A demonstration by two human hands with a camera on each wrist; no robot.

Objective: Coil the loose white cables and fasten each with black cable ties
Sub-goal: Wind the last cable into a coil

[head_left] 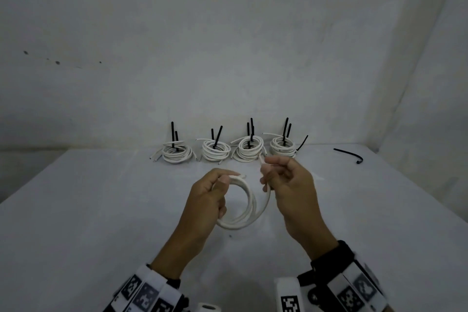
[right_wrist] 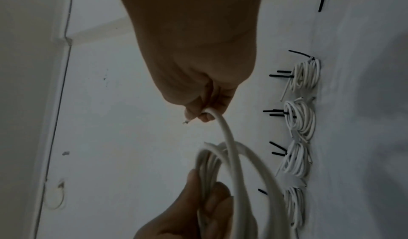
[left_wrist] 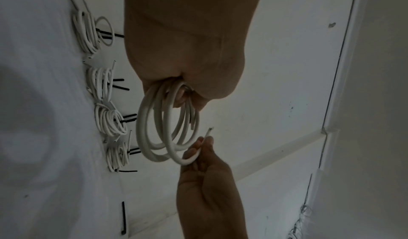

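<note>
- While my left hand (head_left: 207,195) gripped the top of the white cable coil (head_left: 249,210) with thumb and curled fingers, the loops hung down from it above the white surface (head_left: 101,210), in front of me.
- My right hand (head_left: 288,185) pinched the loose end of that same cable between thumb and fingertips, just to the right of the coil; the other fingers were loosely curled.
- From the left wrist view, the cut tip of the cable (left_wrist: 210,129) stuck out a little past my right fingertips (left_wrist: 207,140).
- From the right wrist view, the cable ran from my right hand (right_wrist: 205,103) down in an arc to the bundle held by my left hand (right_wrist: 198,207).
- Four finished coils sat in a row at the far edge of the surface, near the wall (head_left: 228,45): the first coil (head_left: 176,155), the second coil (head_left: 215,152), the third coil (head_left: 249,152) and the fourth coil (head_left: 283,148), left to right.
- Each of them had black cable ties (head_left: 173,133) standing up out of its middle.
- One spare black tie (head_left: 348,155) lay loose on the surface, well to the right of the row, one end bent.
</note>
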